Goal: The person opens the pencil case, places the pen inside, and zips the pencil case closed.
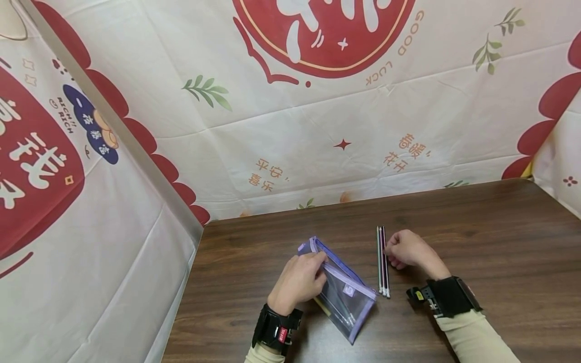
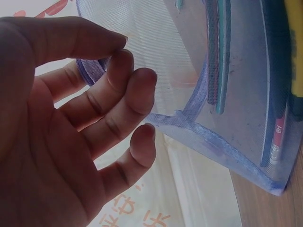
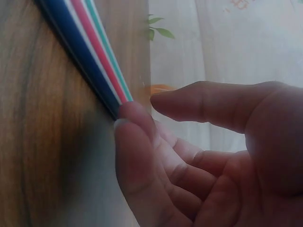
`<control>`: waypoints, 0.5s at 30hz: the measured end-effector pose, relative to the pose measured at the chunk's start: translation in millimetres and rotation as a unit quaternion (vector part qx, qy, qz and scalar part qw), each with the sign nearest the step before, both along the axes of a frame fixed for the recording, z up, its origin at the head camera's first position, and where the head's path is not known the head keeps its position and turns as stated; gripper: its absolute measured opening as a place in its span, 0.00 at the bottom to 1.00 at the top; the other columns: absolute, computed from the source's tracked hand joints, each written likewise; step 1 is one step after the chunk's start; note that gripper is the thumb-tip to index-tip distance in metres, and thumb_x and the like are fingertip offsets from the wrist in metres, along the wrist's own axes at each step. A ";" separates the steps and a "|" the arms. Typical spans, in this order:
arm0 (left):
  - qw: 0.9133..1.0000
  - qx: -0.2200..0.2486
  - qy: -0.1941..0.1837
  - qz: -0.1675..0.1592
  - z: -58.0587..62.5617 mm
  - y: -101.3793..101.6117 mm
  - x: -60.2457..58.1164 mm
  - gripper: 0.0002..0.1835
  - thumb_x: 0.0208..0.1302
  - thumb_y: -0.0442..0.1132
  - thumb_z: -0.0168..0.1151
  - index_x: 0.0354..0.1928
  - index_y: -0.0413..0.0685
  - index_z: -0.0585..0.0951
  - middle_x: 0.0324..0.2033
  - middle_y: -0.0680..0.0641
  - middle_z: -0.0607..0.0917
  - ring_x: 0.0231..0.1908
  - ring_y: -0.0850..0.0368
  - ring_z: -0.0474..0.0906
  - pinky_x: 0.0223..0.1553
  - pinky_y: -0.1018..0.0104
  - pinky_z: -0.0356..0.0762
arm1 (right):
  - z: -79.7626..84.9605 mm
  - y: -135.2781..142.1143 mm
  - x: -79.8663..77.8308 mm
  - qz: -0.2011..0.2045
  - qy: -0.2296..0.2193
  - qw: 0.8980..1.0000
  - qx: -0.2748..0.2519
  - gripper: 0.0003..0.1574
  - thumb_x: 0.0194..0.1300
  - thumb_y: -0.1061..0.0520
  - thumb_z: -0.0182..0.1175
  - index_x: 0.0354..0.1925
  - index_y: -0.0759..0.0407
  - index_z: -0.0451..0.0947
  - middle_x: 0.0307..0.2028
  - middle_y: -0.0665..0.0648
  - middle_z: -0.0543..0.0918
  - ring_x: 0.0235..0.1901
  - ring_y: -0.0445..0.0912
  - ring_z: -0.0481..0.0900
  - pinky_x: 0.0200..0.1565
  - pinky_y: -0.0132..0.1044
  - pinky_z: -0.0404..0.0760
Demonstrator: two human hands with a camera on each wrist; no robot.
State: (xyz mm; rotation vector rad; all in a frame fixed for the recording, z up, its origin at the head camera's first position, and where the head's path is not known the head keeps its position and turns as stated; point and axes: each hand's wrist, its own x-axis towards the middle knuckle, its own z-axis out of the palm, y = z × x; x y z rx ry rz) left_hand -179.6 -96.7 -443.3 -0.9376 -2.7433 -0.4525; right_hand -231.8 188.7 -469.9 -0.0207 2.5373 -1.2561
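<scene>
A see-through mesh pencil pouch point(image 1: 333, 297) with purple zip edging lies slanted on the table. My left hand point(image 1: 297, 282) is at its upper edge, thumb and forefinger pinching the rim, the other fingers curled. Through the mesh in the left wrist view show several pens and pencils, among them a yellow one point(image 2: 296, 52) and a pencil marked HB point(image 2: 279, 135). To the right, three striped pencils point(image 1: 383, 262) lie side by side: teal, pink and dark blue. My right hand point(image 1: 410, 252) touches their right side with bent fingertips; its thumb stands apart from them.
The brown wooden table point(image 1: 490, 242) ends at a white printed cloth point(image 1: 290, 116) hung behind it. Another printed cloth point(image 1: 136, 242) hangs on the left. A black strap with a camera point(image 1: 454, 297) sits on each wrist.
</scene>
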 end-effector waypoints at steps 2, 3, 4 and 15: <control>1.000 0.000 -0.002 0.000 0.0 -0.1 0.1 0.06 0.50 0.35 0.60 0.30 0.50 0.74 0.19 0.57 0.69 0.18 0.66 0.62 0.16 0.76 0.57 | -1.4 0.1 0.0 0.000 -0.001 1.000 0.002 0.06 0.61 0.65 0.55 0.28 0.69 0.73 0.25 0.61 0.79 0.21 0.47 0.80 0.25 0.39 0.83; 1.000 -0.001 -0.003 0.001 0.0 -0.3 0.1 0.06 0.50 0.35 0.60 0.30 0.50 0.74 0.19 0.57 0.69 0.18 0.66 0.63 0.16 0.76 0.57 | -2.3 0.2 -0.1 0.001 0.000 1.000 0.004 0.06 0.61 0.65 0.55 0.28 0.69 0.73 0.25 0.61 0.79 0.21 0.47 0.80 0.25 0.39 0.83; 1.000 -0.001 -0.004 0.001 -0.2 -0.5 0.1 0.06 0.50 0.35 0.60 0.30 0.50 0.74 0.19 0.57 0.69 0.18 0.66 0.63 0.16 0.76 0.57 | -3.1 0.1 -0.4 0.000 -0.001 1.000 0.006 0.06 0.60 0.65 0.55 0.28 0.68 0.73 0.25 0.61 0.79 0.21 0.47 0.80 0.25 0.39 0.83; 1.000 -0.007 -0.013 0.004 0.9 -0.3 -0.6 0.05 0.52 0.36 0.60 0.31 0.51 0.75 0.20 0.57 0.70 0.18 0.66 0.63 0.17 0.77 0.57 | -11.5 -1.3 -3.6 -0.002 -0.005 1.000 0.024 0.09 0.60 0.66 0.56 0.23 0.65 0.71 0.23 0.59 0.79 0.21 0.46 0.79 0.24 0.38 0.83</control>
